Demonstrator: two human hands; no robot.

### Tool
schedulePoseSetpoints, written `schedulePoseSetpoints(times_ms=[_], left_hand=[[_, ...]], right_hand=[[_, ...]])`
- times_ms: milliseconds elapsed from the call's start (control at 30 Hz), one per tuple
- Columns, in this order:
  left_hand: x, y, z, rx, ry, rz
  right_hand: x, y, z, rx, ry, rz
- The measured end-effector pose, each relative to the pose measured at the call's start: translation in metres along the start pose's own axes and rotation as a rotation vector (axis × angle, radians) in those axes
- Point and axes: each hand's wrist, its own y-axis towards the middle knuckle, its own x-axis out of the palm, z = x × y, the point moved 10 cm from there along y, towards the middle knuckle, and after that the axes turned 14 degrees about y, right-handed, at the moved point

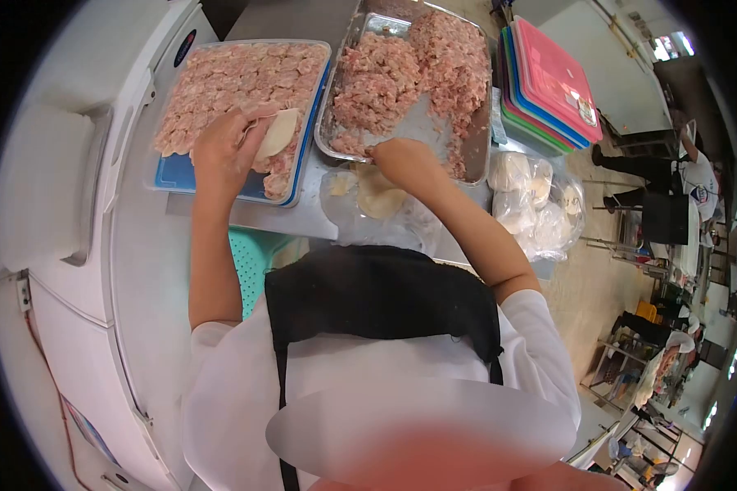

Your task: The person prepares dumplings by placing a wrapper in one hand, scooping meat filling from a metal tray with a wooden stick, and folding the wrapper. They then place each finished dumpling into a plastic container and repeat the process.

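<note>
My left hand (pixel 225 147) is closed on a pale round dumpling wrapper (pixel 280 132), above a blue-bottomed tray (pixel 178 172). Rows of open-topped meat dumplings (pixel 250 69) fill most of that tray. My right hand (pixel 405 164) is a fist at the near edge of a metal pan (pixel 418 123). What it grips is mostly hidden; a small tip shows by the fingers. Ground meat mixture (pixel 381 78) is heaped in the pan, with bare metal showing in the middle. Just below my right hand, more wrappers (pixel 381 196) lie on clear plastic.
Stacked coloured lids (pixel 549 78) stand right of the pan. Bagged wrapper stacks (pixel 520 192) sit at the counter's right end. A green perforated basket (pixel 250 262) is below the counter. A white refrigerator (pixel 131 221) borders the left; people (pixel 700 180) are far right.
</note>
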Motion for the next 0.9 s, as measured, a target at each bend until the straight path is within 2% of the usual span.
schedulePoseSetpoints(times_ms=[33, 67, 167, 267, 333, 400, 500, 567, 633, 900], left_hand=[[-0.002, 0.001, 0.0, -0.07, -0.064, 0.007], [-0.004, 0.0, -0.003, -0.139, -0.13, 0.014], [0.037, 0.004, -0.03, -0.098, -0.393, 0.029], [0.066, 0.015, -0.008, -0.172, -0.714, 0.02], [0.099, 0.02, 0.003, -0.361, -1.154, -0.07], [0.136, 0.023, 0.023, -0.579, -1.567, -0.188], [0.157, 0.028, 0.06, -0.739, -1.949, -0.215], [0.155, 0.035, 0.085, -0.615, -1.857, -0.274], [0.152, 0.038, 0.106, -0.495, -1.758, -0.323], [0.146, 0.041, 0.146, -0.551, -2.099, -0.298]], right_hand=[[0.006, 0.004, 0.004, 0.039, 0.023, -0.055], [0.003, 0.004, 0.008, 0.021, 0.13, -0.021], [-0.013, -0.013, 0.03, 0.007, 0.487, 0.058], [-0.028, -0.036, 0.045, 0.092, 0.898, 0.108], [-0.039, -0.052, 0.055, 0.205, 1.138, 0.159], [-0.064, -0.066, 0.052, 0.199, 1.273, 0.268], [-0.092, -0.083, 0.05, 0.153, 1.419, 0.391], [-0.103, -0.09, 0.051, 0.098, 1.458, 0.472], [-0.108, -0.095, 0.05, 0.125, 1.48, 0.502], [-0.115, -0.103, 0.06, 0.046, 1.446, 0.567]])
